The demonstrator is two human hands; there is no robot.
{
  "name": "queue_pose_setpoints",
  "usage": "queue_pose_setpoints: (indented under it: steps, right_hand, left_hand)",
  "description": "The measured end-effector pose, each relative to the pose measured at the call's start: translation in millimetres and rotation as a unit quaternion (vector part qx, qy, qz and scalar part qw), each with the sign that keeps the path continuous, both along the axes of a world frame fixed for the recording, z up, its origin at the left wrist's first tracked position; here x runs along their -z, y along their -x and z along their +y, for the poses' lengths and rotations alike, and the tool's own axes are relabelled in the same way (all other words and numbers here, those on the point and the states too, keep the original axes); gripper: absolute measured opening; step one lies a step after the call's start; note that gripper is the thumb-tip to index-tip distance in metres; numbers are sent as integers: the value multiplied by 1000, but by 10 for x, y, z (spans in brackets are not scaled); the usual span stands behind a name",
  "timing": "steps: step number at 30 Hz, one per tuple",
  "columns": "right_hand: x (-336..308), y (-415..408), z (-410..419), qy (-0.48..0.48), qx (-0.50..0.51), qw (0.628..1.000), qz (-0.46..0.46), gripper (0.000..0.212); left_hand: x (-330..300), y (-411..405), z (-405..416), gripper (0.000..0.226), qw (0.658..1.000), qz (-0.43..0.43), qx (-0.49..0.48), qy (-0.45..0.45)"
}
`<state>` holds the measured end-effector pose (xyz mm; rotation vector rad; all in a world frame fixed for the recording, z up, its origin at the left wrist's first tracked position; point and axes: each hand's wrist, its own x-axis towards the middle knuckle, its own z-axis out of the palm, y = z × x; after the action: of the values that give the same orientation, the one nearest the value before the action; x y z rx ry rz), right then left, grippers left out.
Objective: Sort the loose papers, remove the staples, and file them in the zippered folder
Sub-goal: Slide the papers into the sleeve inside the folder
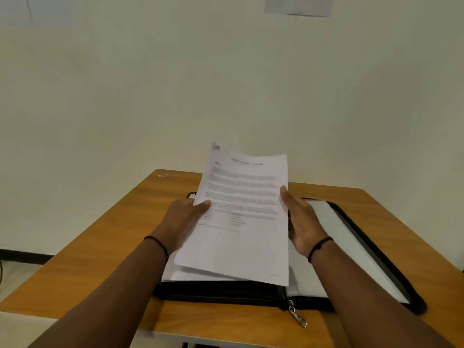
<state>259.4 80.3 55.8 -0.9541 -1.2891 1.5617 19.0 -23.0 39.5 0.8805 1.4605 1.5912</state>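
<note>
Up above the desk (105,237), a sheaf of papers (241,217) is held tilted over the open zippered folder (351,237). The left hand (184,217) has its grip closed on the sheaf's left edge, thumb lying on the printed face. The right hand (302,222) lies flat against the right edge with straight fingers, its grip released. The top sheet carries a heading and blocks of printed text, all too blurred to read. More sheets lie beneath on the folder's left half; its pale right half is bare. A metal zipper pull (297,316) hangs at the folder's near edge. A dark band circles each wrist. On the wall (226,71), a pale sheet (298,5) hangs, its writing unreadable.
</note>
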Motion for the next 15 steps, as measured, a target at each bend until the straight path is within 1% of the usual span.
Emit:
queue_pose_setpoints:
  steps: [1,2,4,6,8,11,12,15]
  right_hand:
    - [95,-96,-47,19,-35,999,-34,48]
    - [188,-171,-83,22,-56,996,-69,41]
    - [308,-314,-96,12,-42,993,-110,26]
    - [335,-461,-51,14,1,994,-109,19]
    - [301,-588,25,22,38,995,-92,15]
    - [281,-696,115,22,53,994,-96,14]
    - [285,-666,119,18,45,993,-108,13]
    - [301,-438,97,10,19,993,-120,9]
  left_hand:
    - [19,-86,16,26,1000,-2,1,8]
    - [71,-137,43,27,999,18,-6,27]
    - [118,-250,78,37,993,89,-15,70]
    - [113,-327,134,48,982,161,-17,100]
    - [65,-419,165,60,970,222,-28,101]
    - [51,-558,259,60,936,338,-46,85]
    - [80,-545,298,59,928,359,-56,86]
    - [146,-431,339,55,911,388,-96,99]
